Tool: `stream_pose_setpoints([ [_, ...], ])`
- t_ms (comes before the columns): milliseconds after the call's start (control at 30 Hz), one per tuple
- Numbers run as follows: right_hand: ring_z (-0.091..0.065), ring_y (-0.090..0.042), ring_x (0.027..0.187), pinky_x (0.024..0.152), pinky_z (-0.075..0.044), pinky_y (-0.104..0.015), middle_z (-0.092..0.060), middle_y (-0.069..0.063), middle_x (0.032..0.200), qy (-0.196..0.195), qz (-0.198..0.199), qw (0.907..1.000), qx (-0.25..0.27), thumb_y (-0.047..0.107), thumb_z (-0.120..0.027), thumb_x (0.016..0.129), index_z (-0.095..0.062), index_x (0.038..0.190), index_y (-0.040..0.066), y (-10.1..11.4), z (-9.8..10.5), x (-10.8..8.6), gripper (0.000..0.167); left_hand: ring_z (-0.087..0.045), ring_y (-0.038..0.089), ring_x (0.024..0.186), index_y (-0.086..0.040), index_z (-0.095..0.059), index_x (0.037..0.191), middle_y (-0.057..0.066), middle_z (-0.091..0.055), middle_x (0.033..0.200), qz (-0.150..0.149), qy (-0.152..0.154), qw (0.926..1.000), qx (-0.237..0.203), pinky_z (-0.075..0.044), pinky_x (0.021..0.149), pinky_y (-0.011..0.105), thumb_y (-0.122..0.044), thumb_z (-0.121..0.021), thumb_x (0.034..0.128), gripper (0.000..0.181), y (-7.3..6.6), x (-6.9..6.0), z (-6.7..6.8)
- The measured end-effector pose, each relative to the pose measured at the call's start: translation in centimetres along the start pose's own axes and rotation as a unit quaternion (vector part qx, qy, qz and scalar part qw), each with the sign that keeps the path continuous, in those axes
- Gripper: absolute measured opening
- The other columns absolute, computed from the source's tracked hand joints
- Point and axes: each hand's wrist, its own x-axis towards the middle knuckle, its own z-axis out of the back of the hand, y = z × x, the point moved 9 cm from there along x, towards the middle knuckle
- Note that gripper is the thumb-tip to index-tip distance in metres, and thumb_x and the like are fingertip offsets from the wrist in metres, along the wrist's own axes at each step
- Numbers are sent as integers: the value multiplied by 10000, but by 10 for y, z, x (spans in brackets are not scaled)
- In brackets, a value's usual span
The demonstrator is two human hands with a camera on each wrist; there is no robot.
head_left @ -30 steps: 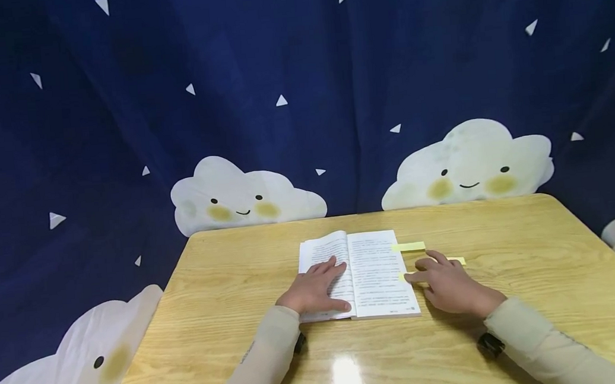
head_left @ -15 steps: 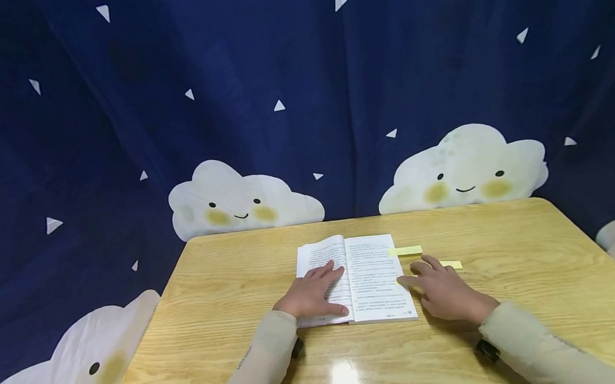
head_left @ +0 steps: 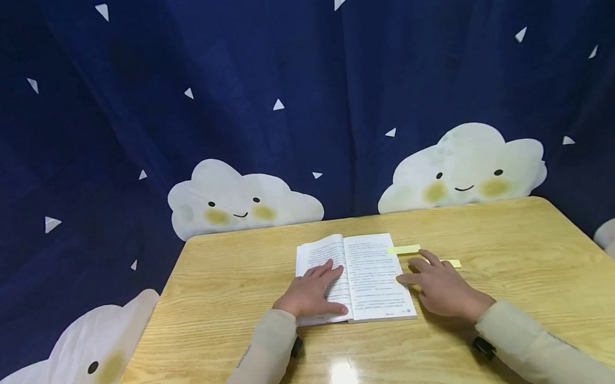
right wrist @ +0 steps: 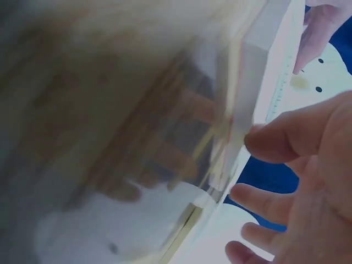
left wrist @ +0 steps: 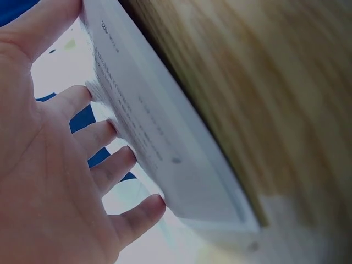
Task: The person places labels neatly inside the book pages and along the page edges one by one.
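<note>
An open book [head_left: 374, 297] with printed pages lies on the wooden table. My left hand [head_left: 309, 292] rests spread on its left page, thumb near the spine. In the left wrist view the spread fingers of that hand [left wrist: 55, 159] touch the page. At the right page's outer edge, my right hand [head_left: 442, 286] has one finger extended onto a small yellow patch, mostly covered by the fingertip. A yellow paper strip [head_left: 405, 249] overlaps that page edge and sticks out rightward. Another yellow strip [head_left: 453, 263] shows behind the right hand, partly hidden by it.
The wooden table [head_left: 228, 281] extends on both sides of the book, with rounded far corners. Behind it hangs a dark blue curtain [head_left: 255, 59] printed with smiling clouds and white triangles. Light glares off the tabletop near the front.
The view has shifted slightly. My right finger has moved a little further onto the page edge, over the small yellow patch. The left hand stays on the left page.
</note>
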Motion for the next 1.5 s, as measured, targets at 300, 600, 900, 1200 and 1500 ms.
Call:
stream_pose_setpoints([
  [300,-452,-480,1313,839,-475,-625,-596,-197,1292,-227,146,9996,-73,-18,-645,784,-725,1190,181,1,1,-4,459,-215,279,1545,-333,-277,1573,-48,-159,1686,39,14,10000,-81,-269,1178,612,-594,-711,821,907,0,-1,1],
  [600,-458,-484,1323,843,-472,-626,-596,-181,1307,17,110,9999,-129,-24,-638,825,-693,1262,208,4,-5,-8,498,-220,269,1544,-334,-266,1576,-49,-153,1687,73,66,10000,8,-273,1183,598,-607,-707,820,916,3,0,-1],
  [900,-443,-512,1314,835,-453,-686,-591,-194,1303,-278,164,9993,182,-34,-629,789,-693,1246,199,-7,0,-3,517,-222,278,1543,-338,-267,1575,-49,-160,1686,-6,35,10000,-51,-278,1172,614,-606,-703,823,909,6,2,5],
  [1200,-439,-512,1323,853,-450,-695,-583,-207,1326,-371,195,9991,68,-24,-635,799,-690,1236,198,-8,14,5,493,-222,275,1544,-336,-272,1574,-47,-162,1685,19,63,10000,-43,-282,1178,599,-599,-710,820,911,8,4,5],
  [1500,-426,-545,1330,887,-429,-684,-588,-210,1339,220,304,9992,118,-19,-586,854,-710,1241,208,2,-2,13,465,-220,287,1543,-329,-256,1580,-39,-151,1688,-84,50,9999,-25,-288,1172,607,-624,-690,825,918,7,4,5],
])
